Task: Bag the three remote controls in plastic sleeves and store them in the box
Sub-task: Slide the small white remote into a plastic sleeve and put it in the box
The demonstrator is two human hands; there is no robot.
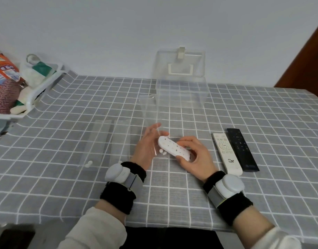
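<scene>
My right hand (194, 155) grips a small white remote (172, 147) with rounded ends, its tip at the mouth of a clear plastic sleeve (149, 112). That sleeve stands up from my left hand (147, 142), which holds its lower end. Two more clear sleeves (107, 141) lie flat on the cloth to the left. A long white remote (227, 153) and a black remote (241, 150) lie side by side to the right. The clear plastic box (181, 94) stands behind, its lid (180, 63) open against the wall.
A white basket (37, 92) full of packets and bags sits at the left edge of the table. Grey checked cloth (262, 123) covers the table. A small white piece (88, 163) lies by the flat sleeves. A brown door edge (309, 56) is far right.
</scene>
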